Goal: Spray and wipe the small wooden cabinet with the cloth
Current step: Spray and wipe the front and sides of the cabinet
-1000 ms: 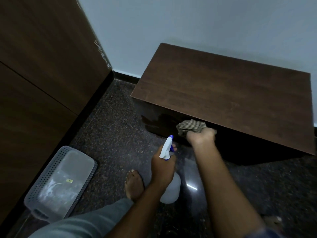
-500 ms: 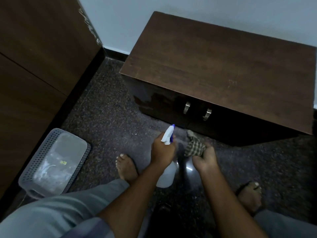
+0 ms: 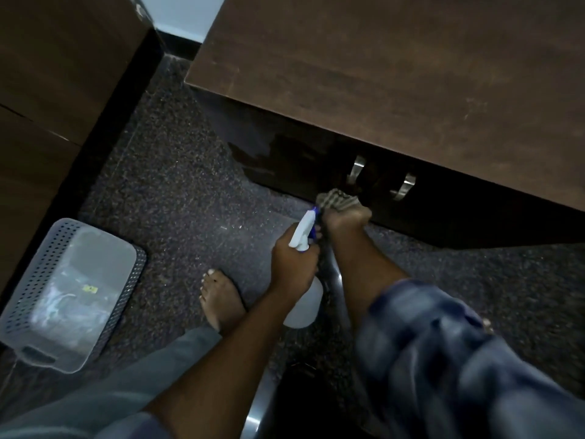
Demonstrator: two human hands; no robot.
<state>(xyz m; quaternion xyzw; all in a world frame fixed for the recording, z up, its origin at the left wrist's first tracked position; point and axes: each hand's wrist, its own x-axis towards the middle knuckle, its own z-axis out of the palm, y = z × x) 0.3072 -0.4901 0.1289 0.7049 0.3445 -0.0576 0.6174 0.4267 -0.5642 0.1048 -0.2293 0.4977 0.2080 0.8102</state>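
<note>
Closest in, a bare foot stands on the speckled dark floor, with a grey perforated basket well off to the left.

Just ahead of the foot, the left hand is wrapped round the neck of the spray bottle. Its white and blue nozzle points up and forward at the cabinet front. The bottle's pale body hangs below the fist.

Just beyond and to the right, the right hand is bunched on the checked cloth. It seems to be pressing the cloth against the dark front of the small wooden cabinet, low down and just under the left metal handle. The second handle is just to the right.

The right hand is the nearer one to the cabinet, and the nozzle tip is just beside the cloth. The cabinet's long side runs left to right across the view. From where the cloth is, the front runs on to both sides, so the wiping probably has to go sideways along it. A glossy, wet-looking patch shows on the left door. The brown top beyond looks dull and streaky.
</note>
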